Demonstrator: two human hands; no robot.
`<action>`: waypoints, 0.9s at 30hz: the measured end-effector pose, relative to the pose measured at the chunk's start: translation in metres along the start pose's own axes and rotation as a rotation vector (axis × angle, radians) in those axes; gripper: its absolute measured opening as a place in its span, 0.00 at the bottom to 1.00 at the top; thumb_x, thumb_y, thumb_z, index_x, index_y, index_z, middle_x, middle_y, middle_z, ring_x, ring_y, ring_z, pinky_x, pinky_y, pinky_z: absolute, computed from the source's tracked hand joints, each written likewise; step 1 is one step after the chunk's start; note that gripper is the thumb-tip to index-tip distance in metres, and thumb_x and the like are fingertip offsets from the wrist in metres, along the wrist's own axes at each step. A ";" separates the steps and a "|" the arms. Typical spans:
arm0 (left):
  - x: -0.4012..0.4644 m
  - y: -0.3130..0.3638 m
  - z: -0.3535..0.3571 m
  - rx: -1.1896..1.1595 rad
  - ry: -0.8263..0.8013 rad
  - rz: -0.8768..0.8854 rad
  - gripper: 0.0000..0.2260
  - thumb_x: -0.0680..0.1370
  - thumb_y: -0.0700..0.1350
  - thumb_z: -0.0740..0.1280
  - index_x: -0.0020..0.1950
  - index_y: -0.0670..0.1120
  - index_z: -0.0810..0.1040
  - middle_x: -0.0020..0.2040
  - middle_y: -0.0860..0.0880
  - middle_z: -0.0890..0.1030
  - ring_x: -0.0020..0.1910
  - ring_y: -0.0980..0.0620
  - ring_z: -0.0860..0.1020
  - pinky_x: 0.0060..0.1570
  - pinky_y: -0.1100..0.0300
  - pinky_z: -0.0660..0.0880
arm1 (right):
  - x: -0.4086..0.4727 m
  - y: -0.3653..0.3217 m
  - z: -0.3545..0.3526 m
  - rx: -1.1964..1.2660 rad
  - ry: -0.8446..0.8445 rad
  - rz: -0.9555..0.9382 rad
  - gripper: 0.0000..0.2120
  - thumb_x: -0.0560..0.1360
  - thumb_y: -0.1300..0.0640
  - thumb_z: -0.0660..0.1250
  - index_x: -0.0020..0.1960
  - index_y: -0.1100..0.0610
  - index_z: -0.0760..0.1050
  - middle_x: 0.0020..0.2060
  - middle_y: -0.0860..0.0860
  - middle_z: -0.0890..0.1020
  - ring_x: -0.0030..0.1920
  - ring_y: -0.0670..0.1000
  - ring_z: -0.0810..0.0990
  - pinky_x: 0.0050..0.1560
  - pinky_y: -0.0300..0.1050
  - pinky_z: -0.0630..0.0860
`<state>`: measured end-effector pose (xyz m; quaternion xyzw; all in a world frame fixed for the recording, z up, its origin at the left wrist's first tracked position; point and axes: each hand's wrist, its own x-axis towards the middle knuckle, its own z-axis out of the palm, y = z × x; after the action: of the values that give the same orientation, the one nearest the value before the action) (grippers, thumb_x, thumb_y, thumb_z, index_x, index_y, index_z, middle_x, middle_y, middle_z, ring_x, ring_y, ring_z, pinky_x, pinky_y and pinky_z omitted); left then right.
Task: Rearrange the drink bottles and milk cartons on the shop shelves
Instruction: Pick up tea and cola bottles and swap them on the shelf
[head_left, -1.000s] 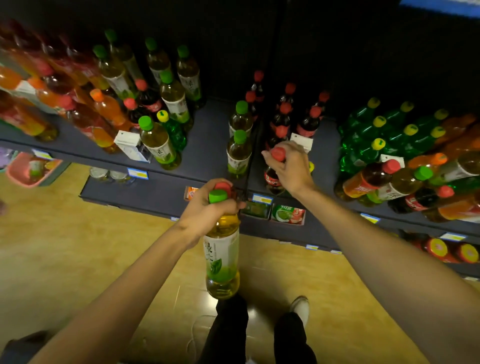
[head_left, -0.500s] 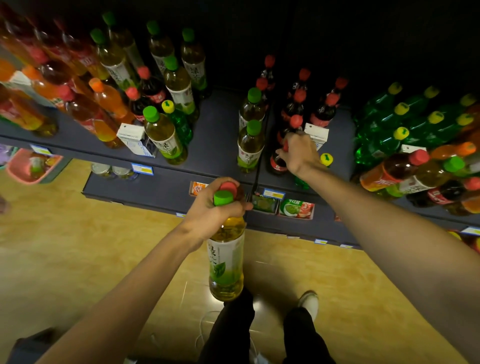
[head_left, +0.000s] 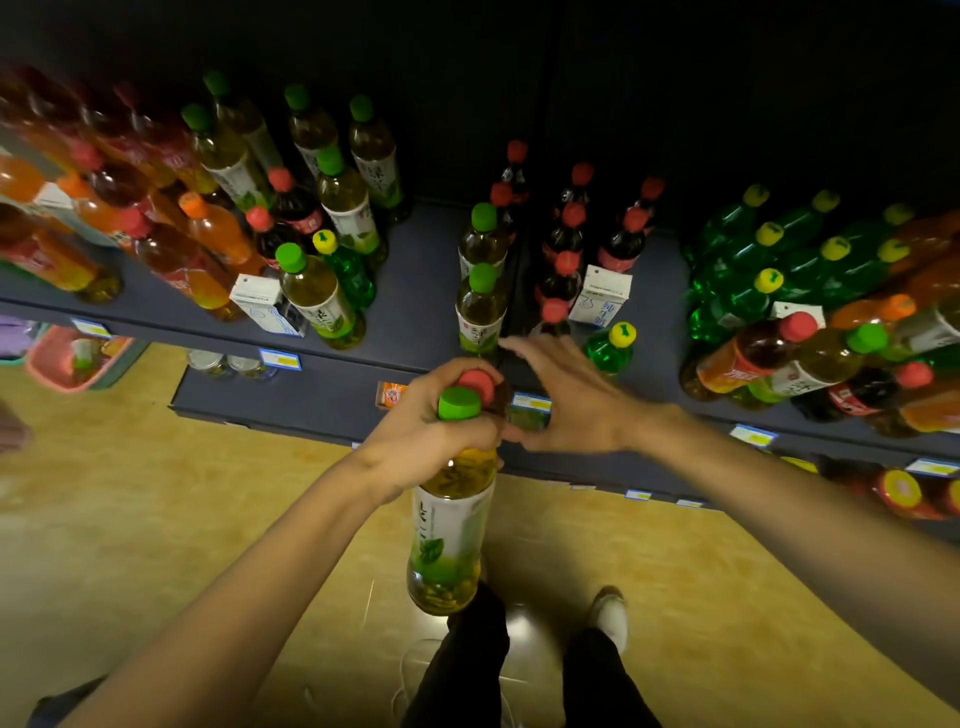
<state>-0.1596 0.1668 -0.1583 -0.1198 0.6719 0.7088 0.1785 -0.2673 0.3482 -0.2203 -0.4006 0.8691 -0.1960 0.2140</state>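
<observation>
A milk carton (head_left: 600, 295) stands on the shelf (head_left: 415, 301) right of two tea bottles (head_left: 480, 306).

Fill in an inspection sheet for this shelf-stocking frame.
Surface: dark shelf crowded with standing bottles.
Job's things: green-capped tea bottle and a red-capped bottle held off the shelf; milk carton upright among cola bottles.
Clutter: pink basket at lower left.
Grippers: left hand grips both bottle necks; right hand open, empty.
Cables: thin cord on the floor.
Surroundings: yellow floor.
</observation>
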 end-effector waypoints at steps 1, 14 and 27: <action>-0.002 0.007 0.005 0.022 -0.015 0.020 0.25 0.63 0.37 0.71 0.60 0.39 0.74 0.47 0.33 0.83 0.48 0.40 0.84 0.50 0.41 0.80 | -0.005 0.000 0.005 0.037 -0.035 0.000 0.51 0.65 0.43 0.77 0.79 0.52 0.53 0.71 0.54 0.65 0.69 0.55 0.63 0.70 0.47 0.62; -0.032 0.047 0.081 -0.046 0.017 0.139 0.42 0.61 0.43 0.70 0.76 0.48 0.64 0.40 0.38 0.84 0.41 0.43 0.83 0.48 0.53 0.79 | -0.077 0.009 -0.015 0.546 0.353 0.087 0.28 0.65 0.51 0.82 0.58 0.48 0.71 0.48 0.33 0.77 0.48 0.26 0.74 0.47 0.21 0.68; -0.043 0.039 0.133 -0.195 0.783 0.048 0.06 0.66 0.44 0.69 0.29 0.46 0.82 0.38 0.42 0.84 0.38 0.47 0.79 0.46 0.53 0.77 | -0.138 0.018 -0.075 1.375 0.257 0.273 0.30 0.67 0.46 0.74 0.64 0.56 0.71 0.42 0.57 0.81 0.37 0.55 0.82 0.36 0.50 0.80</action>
<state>-0.1273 0.2938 -0.0959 -0.3811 0.6214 0.6740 -0.1197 -0.2372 0.4795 -0.1376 -0.0362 0.6092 -0.7171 0.3367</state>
